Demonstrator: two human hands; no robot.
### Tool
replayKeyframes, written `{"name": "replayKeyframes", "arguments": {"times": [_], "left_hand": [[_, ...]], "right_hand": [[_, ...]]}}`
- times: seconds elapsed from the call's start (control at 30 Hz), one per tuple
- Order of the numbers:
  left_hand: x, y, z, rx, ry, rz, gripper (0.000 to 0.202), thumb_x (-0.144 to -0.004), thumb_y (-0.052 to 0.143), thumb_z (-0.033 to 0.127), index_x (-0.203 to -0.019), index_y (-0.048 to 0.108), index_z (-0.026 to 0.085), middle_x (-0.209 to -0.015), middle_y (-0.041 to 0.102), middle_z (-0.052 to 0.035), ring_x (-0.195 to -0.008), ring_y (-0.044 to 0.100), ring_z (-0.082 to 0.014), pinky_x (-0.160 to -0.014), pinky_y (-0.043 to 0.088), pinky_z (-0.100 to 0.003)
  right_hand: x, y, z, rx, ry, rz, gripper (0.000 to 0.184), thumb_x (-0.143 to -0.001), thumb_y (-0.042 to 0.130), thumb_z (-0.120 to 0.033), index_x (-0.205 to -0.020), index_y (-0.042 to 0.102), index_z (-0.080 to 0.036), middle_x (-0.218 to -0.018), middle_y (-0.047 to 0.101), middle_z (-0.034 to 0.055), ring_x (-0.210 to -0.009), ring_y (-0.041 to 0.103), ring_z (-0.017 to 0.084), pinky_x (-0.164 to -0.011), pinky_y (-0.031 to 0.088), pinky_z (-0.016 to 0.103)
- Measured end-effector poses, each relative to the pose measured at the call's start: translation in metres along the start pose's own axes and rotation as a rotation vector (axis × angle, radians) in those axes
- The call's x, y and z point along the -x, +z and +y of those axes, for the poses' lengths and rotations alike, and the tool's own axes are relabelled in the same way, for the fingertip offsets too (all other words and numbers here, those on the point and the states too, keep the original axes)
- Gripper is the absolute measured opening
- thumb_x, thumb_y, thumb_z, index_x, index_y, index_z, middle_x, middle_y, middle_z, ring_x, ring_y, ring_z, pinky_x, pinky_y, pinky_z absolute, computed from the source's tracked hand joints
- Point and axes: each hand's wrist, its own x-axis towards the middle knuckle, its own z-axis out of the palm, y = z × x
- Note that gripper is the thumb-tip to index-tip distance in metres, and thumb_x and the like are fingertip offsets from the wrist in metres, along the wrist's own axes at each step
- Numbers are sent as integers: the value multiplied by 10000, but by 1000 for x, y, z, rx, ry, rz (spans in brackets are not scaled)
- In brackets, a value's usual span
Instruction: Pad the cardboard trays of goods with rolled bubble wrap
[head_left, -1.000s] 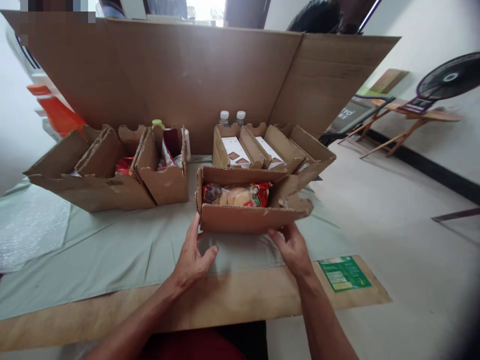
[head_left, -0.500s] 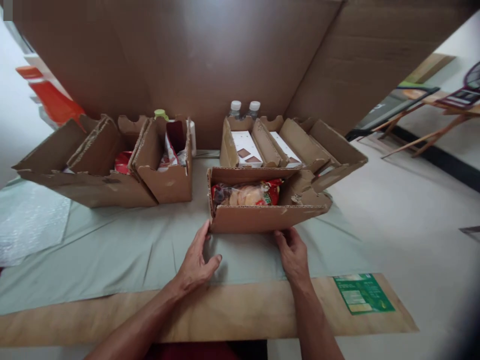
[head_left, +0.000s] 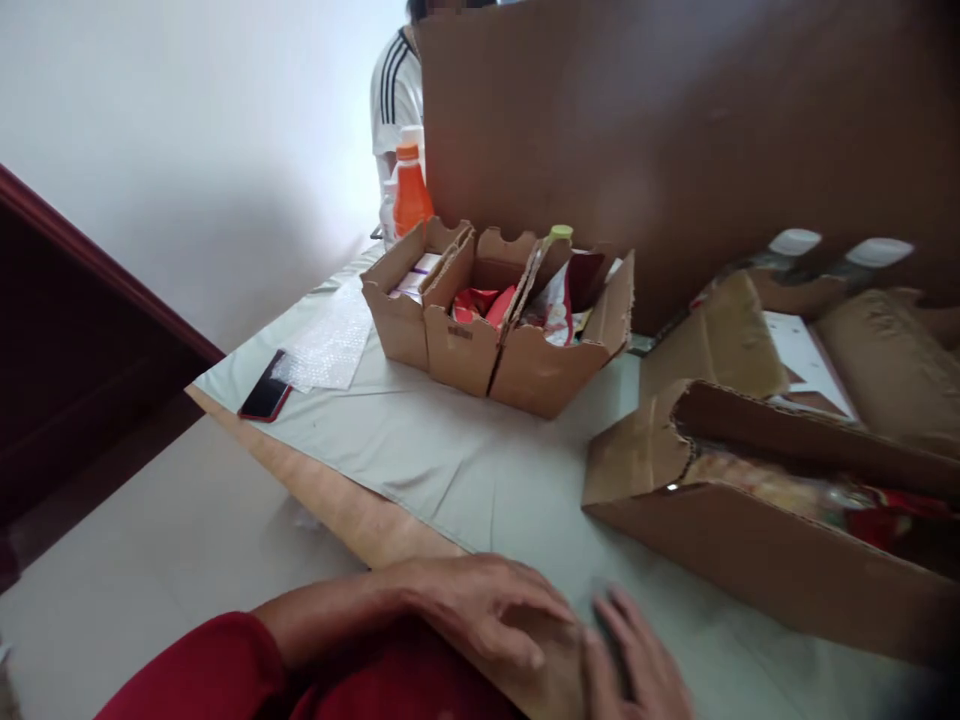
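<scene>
My left hand (head_left: 480, 610) rests on the near edge of the table, fingers loosely spread, holding nothing. Just to its right, my right hand (head_left: 637, 665) lies flat on the grey-green cloth (head_left: 465, 470), fingers stretched out and empty. Both are a short way in front of an open brown cardboard box (head_left: 750, 560) holding red and clear snack packets (head_left: 787, 490); neither hand touches it.
A cluster of three open cardboard boxes (head_left: 495, 340) with packets stands mid-table. Behind it stands an orange bottle (head_left: 411, 195). At the left edge lie a phone (head_left: 265, 398) and bubble wrap (head_left: 330, 345). A tall cardboard screen (head_left: 675, 130) backs the table; a person in a striped white shirt (head_left: 397, 95) sits beyond.
My head has turned left and dropped lower. Both hands have let go of the snack box and drawn back to the table's near edge.
</scene>
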Motion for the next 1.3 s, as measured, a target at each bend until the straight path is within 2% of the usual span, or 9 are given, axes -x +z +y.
{"name": "replayKeyframes", "arguments": {"times": [0.07, 0.13, 0.27, 0.47, 0.6, 0.8, 0.97, 1.17, 1.3], "left_hand": [[29, -35, -1, -144, -119, 106, 455, -920, 645, 370, -1356, 676, 247, -1278, 756, -53, -1131, 723, -218, -988, 556, -304], [59, -80, -6, -540, -391, 482, 390, -860, 682, 301, -1247, 726, 286, -1188, 777, -9, -1063, 720, -190, -951, 552, -277], [113, -171, -26, -796, -697, 913, 396, -883, 541, 206, -1243, 689, 131, -1244, 679, -195, -1253, 560, -356, -1114, 397, -528], [134, -233, -43, -901, -857, 1064, 226, -859, 494, 151, -922, 711, 154, -968, 666, -168, -1114, 551, -372, -1022, 384, -532], [115, -203, -30, -887, -747, 1003, 175, -864, 515, 166, -818, 684, 172, -932, 662, -153, -1091, 578, -356, -1017, 393, -506], [53, -75, -11, -624, -484, 704, 183, -918, 527, 212, -771, 635, 198, -710, 654, -1, -671, 609, -150, -670, 459, -254], [5, 8, -3, -475, -297, 452, 204, -911, 521, 168, -717, 582, 190, -650, 620, 25, -601, 559, -115, -597, 411, -225], [2, 44, 3, -551, -48, 142, 110, -893, 586, 161, -819, 663, 183, -847, 697, -48, -794, 628, -197, -759, 479, -314], [9, 48, 10, -588, -13, 68, 125, -921, 573, 150, -905, 692, 185, -891, 722, -55, -835, 650, -209, -811, 503, -341]], "right_hand": [[-6, 21, -32, 45, -195, -55, 282, -980, 568, -325, -1215, 695, -234, -1307, 727, 136, -1143, 717, 336, -908, 549, 482], [-14, 34, -53, 69, -270, -69, 254, -985, 551, -298, -1186, 696, -242, -1286, 742, 118, -1148, 718, 331, -885, 541, 472], [-21, 35, -55, 52, -255, -108, 236, -995, 552, -285, -1185, 685, -238, -1252, 760, 102, -1134, 726, 309, -895, 539, 455], [-17, 33, -38, 57, -241, -156, 238, -991, 577, -291, -1184, 711, -247, -1278, 754, 95, -1155, 723, 314, -921, 546, 464], [-19, 35, -42, 27, -214, -147, 235, -984, 588, -300, -1164, 733, -258, -1260, 763, 88, -1142, 729, 318, -912, 559, 472], [-33, 28, -64, -101, -135, -105, 310, -990, 586, -291, -1287, 660, -243, -1235, 763, 100, -1121, 733, 279, -938, 588, 452], [-45, 6, -65, -207, -53, -226, 619, -982, 563, -236, -1577, 399, -269, -1526, 577, 111, -1384, 586, 258, -1100, 540, 437], [-28, -33, -43, -80, -89, -309, 601, -922, 494, -69, -1481, 537, -287, -1569, 526, 100, -1394, 557, 248, -1093, 533, 436], [-12, -31, -49, -21, -102, -333, 456, -905, 524, -74, -1296, 683, -249, -1501, 590, 121, -1338, 584, 285, -1057, 540, 484]]}}
